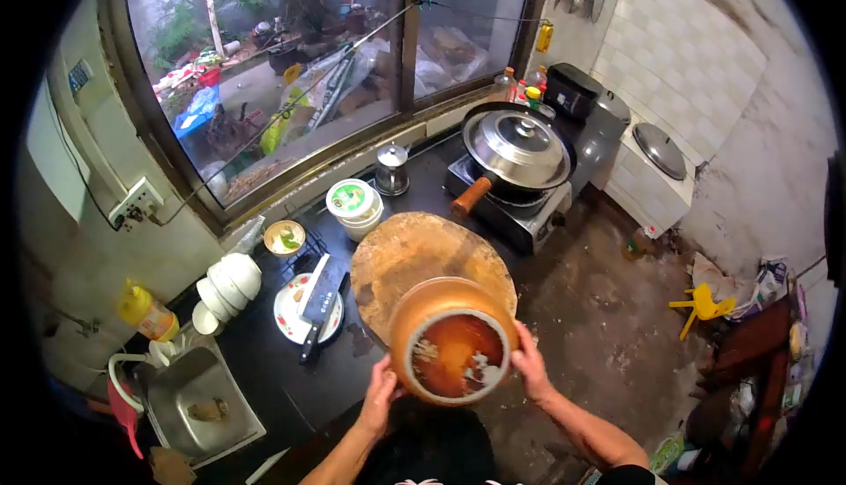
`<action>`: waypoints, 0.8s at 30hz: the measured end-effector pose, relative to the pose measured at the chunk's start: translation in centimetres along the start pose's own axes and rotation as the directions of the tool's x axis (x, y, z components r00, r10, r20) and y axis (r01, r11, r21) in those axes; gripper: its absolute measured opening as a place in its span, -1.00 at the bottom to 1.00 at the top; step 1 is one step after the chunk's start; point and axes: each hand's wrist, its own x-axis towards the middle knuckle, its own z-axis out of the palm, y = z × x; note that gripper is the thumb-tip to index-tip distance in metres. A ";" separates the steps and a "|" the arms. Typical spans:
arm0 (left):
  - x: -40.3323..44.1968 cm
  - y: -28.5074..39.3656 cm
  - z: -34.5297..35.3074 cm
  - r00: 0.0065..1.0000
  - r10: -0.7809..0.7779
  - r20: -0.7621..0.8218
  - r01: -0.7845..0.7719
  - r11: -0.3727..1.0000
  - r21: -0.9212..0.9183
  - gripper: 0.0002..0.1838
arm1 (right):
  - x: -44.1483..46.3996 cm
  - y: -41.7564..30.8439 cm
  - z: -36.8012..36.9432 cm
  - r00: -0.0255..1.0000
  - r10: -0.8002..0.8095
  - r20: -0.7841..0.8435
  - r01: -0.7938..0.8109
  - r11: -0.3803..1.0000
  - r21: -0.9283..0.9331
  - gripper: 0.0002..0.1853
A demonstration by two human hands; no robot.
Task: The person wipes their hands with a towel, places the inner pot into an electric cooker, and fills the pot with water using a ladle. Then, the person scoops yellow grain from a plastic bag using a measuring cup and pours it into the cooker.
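Observation:
An orange-brown round pot (pixel 404 326) is held between my two hands over the near edge of a round wooden chopping board (pixel 423 243). Its pale-rimmed round face points up toward me and shows red-brown with whitish patches. My left hand (pixel 379 394) grips the pot's left side, fingers wrapped against it. On the right side, my right hand (pixel 530 363) holds it the same way. Left of the board, a cleaver (pixel 323 293) lies across a white plate (pixel 289 318) with a red pattern.
A lidded wok (pixel 520 150) sits on the stove (pixel 529 221) at the back right. White bowls (pixel 231 287) are stacked near the sink (pixel 198 406) at left. Behind the board are white tubs (pixel 354 203) and a metal pot (pixel 391 170). A yellow stool (pixel 703 306) stands at right.

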 end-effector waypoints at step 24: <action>15.2 -6.1 42.7 0.789 0.191 0.584 0.103 0.896 -0.431 -0.25 | -6.6 -14.4 -36.6 0.784 -0.256 -0.566 0.363 0.928 0.083 -0.49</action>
